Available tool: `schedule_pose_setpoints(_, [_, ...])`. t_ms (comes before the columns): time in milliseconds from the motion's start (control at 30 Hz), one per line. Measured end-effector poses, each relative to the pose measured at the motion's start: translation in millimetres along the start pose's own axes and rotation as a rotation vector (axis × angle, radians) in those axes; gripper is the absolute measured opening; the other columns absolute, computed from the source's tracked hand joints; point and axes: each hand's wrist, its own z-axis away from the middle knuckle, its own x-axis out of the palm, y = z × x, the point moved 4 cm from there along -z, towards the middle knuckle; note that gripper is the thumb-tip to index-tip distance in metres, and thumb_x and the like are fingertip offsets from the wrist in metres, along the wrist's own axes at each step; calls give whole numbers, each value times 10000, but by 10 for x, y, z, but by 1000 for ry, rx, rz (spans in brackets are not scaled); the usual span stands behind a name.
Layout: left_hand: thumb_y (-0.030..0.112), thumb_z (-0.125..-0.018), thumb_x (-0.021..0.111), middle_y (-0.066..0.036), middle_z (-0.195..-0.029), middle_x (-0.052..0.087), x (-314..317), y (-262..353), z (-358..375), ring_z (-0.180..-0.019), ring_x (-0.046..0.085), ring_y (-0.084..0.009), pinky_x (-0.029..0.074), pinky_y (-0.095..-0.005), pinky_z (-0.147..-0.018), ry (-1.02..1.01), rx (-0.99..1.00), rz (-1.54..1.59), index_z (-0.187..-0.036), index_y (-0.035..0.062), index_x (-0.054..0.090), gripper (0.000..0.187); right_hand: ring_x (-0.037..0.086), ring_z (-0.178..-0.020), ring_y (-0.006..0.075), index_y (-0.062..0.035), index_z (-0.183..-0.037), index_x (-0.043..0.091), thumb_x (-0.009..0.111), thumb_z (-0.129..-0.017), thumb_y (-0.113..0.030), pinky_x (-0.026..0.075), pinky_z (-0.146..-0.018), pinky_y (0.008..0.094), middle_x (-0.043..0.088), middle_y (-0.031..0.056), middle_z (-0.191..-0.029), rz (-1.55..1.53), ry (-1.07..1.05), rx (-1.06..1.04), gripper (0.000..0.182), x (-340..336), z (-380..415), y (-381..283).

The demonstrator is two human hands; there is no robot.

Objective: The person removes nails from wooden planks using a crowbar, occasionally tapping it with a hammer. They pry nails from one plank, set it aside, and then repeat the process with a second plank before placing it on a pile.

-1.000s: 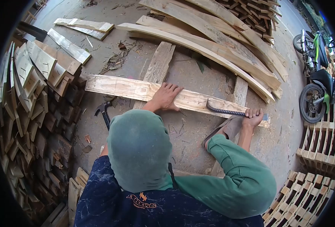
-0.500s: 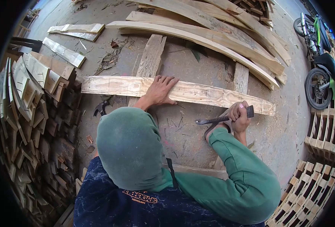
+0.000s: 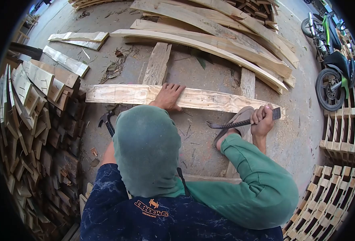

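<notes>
A long pale plank (image 3: 209,98) lies across two rough wooden supports. My left hand (image 3: 168,95) spans its width left of the middle, fingers over the far edge and thumb near the close edge. Near the plank's right end, my right hand (image 3: 262,120) is closed round a dark pry bar (image 3: 241,123). The bar's hooked tip points left, above the ground. Just below the plank, a sandalled foot (image 3: 234,130) is beside the bar, its toe end at the plank's near edge.
A hammer (image 3: 106,121) lies left of my green-clad knee (image 3: 147,148). Curved boards (image 3: 209,38) are piled beyond the plank. Stacked nail-studded boards (image 3: 37,116) stand at left. Pallets (image 3: 326,201) and a motorbike (image 3: 332,88) are at right. Loose nails and debris dot the ground.
My right hand and the bar have shifted slightly right. More of the sandal shows at the plank's near edge. My left hand keeps its place on the plank, and the view has shifted slightly.
</notes>
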Motion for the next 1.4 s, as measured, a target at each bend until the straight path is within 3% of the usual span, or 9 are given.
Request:
schedule_pose_setpoints(167, [534,-588,841,-145,-1273,513,-47,29,-26,-1199,477,-317,332,-456,-1018,-22,17,-30,-1407,60,376,1055,263,-377,88,-123,-717,337,444,-952,-108,281,-337,262,291,-10,-520,145,-118,-24,259,-11,83,-59])
schedule_pose_setpoints(567, [401,-555,882,-148,-1260,526,-233,-141,-211,-1203,490,-326,351,-447,-1016,-34,91,-9,-1384,59,382,1027,278,-361,93,-142,-691,343,454,-949,-167,300,-338,267,294,-17,-504,-112,230,-228,282,-474,385,-917])
schedule_pose_setpoints(833, [409,-574,880,-105,-1452,409,-710,-451,-83,-1393,338,-317,318,-536,-1090,16,53,-297,-1484,134,292,1118,280,-369,92,-140,-693,340,450,-951,-183,289,-341,259,291,-18,-505,-23,198,-309,284,-280,776,-1400])
schedule_pose_setpoints(900, [406,-672,844,-120,-1425,460,-812,-88,25,-1350,410,-325,366,-496,-1070,83,28,51,-1493,133,295,1025,279,-368,91,-137,-700,348,453,-953,-189,293,-342,262,289,-18,-506,-46,174,-276,279,-200,726,-1288])
schedule_pose_setpoints(967, [398,-773,791,-163,-1262,586,-572,268,56,-1182,557,-322,445,-427,-985,-114,194,461,-1480,115,340,885,279,-368,91,-135,-707,358,458,-953,-194,298,-342,266,286,-19,-507,-91,151,-223,273,-102,581,-1118])
schedule_pose_setpoints(1100, [370,-879,712,-125,-993,687,-435,1023,174,-963,629,-213,474,-343,-890,-527,392,957,-1403,60,458,660,291,-363,95,-138,-689,358,472,-946,-187,308,-345,273,304,-18,-503,-189,111,-135,285,97,371,-817])
schedule_pose_setpoints(1200, [340,-951,629,-88,-944,700,3,1044,95,-920,631,-164,475,-316,-874,-706,319,1016,-1253,25,599,437,298,-361,98,-138,-679,356,484,-941,-180,309,-346,271,311,-16,-502,-182,42,-103,295,260,317,-712])
schedule_pose_setpoints(1300, [323,-996,561,-65,-928,709,62,955,184,-897,632,-128,479,-297,-863,-642,281,1118,-1099,6,679,354,307,-362,97,-141,-675,354,496,-942,-174,306,-347,266,312,-16,-503,-163,33,-72,304,338,311,-622])
schedule_pose_setpoints(1400, [331,-995,559,-55,-909,717,143,910,291,-886,640,-126,481,-301,-862,-614,266,1091,-1090,27,691,345,341,-386,90,-142,-680,376,548,-941,-183,325,-372,263,336,-21,-521,-85,16,13,316,241,290,-536])
